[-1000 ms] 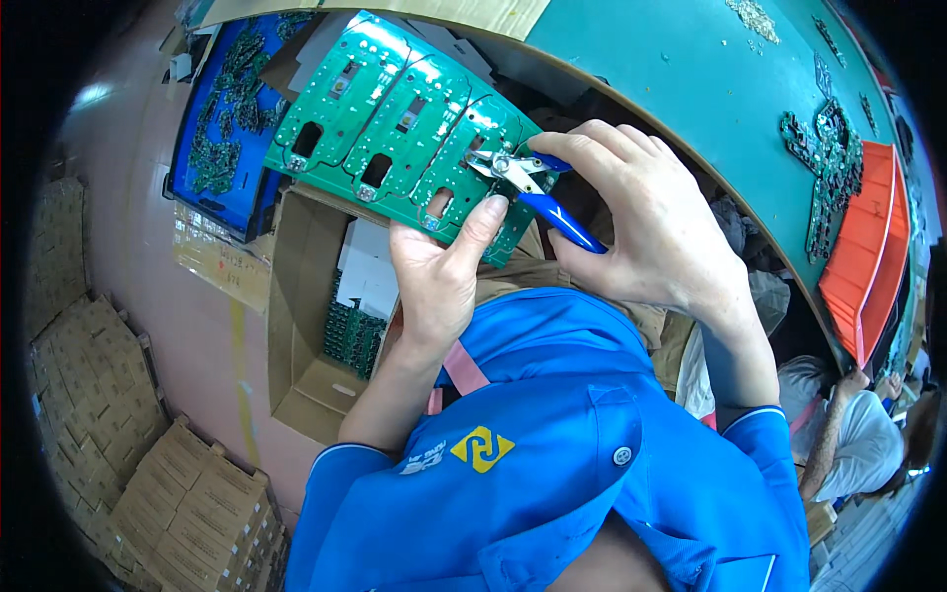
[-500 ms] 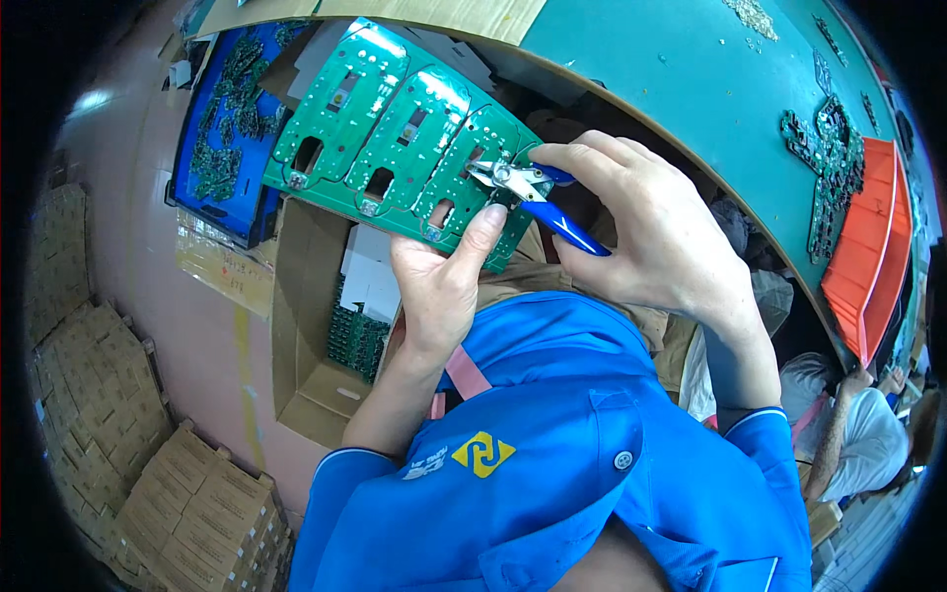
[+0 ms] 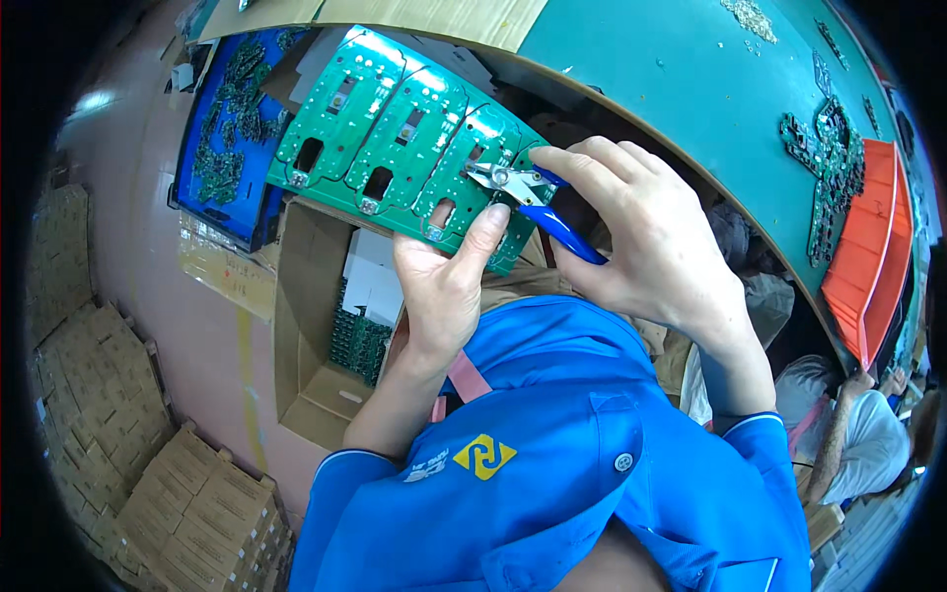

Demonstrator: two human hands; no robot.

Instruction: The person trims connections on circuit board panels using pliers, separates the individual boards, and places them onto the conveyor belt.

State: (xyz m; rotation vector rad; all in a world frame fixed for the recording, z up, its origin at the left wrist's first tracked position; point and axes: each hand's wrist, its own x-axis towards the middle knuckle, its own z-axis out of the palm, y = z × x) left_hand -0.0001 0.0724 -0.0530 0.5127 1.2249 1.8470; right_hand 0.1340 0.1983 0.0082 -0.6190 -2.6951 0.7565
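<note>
A green circuit board panel (image 3: pixel 400 128) with several joined sections and oval cut-outs is held up in front of me, tilted. My left hand (image 3: pixel 449 271) grips its lower right edge, thumb on the face and fingers hidden behind. In my right hand (image 3: pixel 656 227) is a pair of wire cutters (image 3: pixel 562 235) with blue handles. Their metal jaws lie against the board's right section, just above my left thumb. One blue handle is partly covered by my right fingers. Whether the jaws are gripping anything is too small to tell.
An open cardboard box (image 3: pixel 306 326) with green boards stands below the panel. Left of it is a blue tray (image 3: pixel 222 128) of small boards. The green worktable (image 3: pixel 631 59) carries a board pile (image 3: pixel 829 148) and an orange bin (image 3: pixel 873 257). Another person (image 3: pixel 858 444) sits at right.
The panel and both hands have shifted very slightly in view. The cutters stay at about the same spot on the board, and both grips are unchanged.
</note>
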